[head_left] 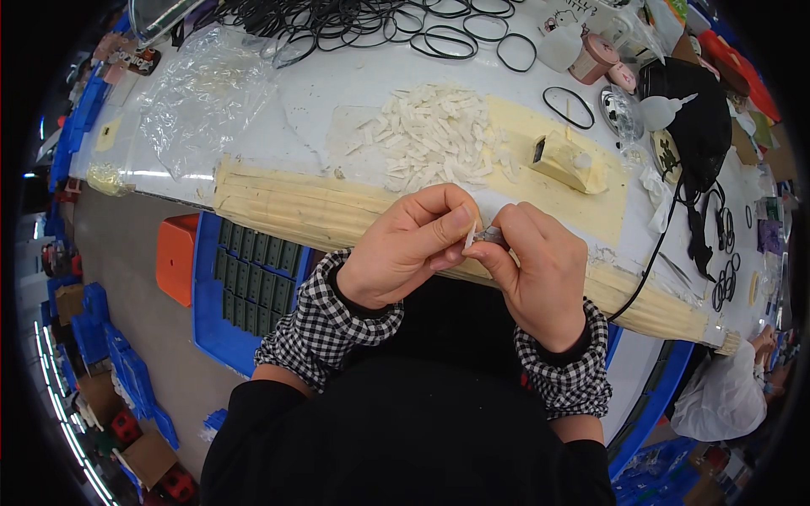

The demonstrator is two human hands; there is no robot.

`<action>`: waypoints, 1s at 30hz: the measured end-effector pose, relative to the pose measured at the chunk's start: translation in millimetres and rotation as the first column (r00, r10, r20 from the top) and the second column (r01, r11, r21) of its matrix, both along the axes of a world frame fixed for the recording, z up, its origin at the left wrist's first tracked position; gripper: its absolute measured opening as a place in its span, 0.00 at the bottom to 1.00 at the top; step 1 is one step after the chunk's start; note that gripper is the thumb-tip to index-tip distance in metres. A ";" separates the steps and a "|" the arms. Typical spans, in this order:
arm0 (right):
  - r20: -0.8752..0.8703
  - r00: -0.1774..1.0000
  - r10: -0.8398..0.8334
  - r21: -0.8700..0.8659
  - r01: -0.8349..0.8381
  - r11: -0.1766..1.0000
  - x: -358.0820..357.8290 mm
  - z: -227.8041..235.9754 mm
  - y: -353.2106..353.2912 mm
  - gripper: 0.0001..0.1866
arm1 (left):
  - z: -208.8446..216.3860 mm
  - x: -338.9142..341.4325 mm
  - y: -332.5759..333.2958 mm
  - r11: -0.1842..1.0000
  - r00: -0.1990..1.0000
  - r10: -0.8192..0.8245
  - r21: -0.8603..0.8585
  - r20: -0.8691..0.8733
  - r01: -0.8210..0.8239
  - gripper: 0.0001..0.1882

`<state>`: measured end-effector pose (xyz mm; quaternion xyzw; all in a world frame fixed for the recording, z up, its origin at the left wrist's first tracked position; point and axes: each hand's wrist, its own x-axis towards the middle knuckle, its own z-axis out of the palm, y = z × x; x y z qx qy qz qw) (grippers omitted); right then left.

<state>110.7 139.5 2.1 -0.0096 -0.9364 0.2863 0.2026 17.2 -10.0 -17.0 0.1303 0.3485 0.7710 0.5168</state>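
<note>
Over the workbench (321, 110), hands (472, 249) (fingers closed) pinch a small white piece (470, 235).

Small white plastic piece (471, 236) — pinched, upright.

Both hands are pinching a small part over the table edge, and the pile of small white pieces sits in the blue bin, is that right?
Not quite. In the head view the pile of white pieces lies on the table, not in the blue bin. Both hands, left hand and right hand, do pinch a small part.

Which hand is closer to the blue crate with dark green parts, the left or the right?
Left. The left hand is just right of the blue crate; the right hand lies farther right, beyond the left hand.
</note>
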 end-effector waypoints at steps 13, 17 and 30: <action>-0.008 1.000 0.013 -0.016 -0.013 1.000 1.5 0.0 0.6 0.19 | -3.0 2.6 1.8 0.999 1.000 0.005 0.051 0.021 -0.006 0.08; -0.023 1.000 -0.002 -0.022 0.001 1.000 0.9 -0.5 0.1 0.19 | -3.6 2.5 1.2 0.999 1.000 -0.003 0.054 0.018 0.002 0.08; -0.010 1.000 0.010 -0.163 -0.011 0.987 1.8 0.8 5.5 0.16 | -1.2 3.7 0.7 0.998 0.998 0.048 0.026 0.027 -0.049 0.09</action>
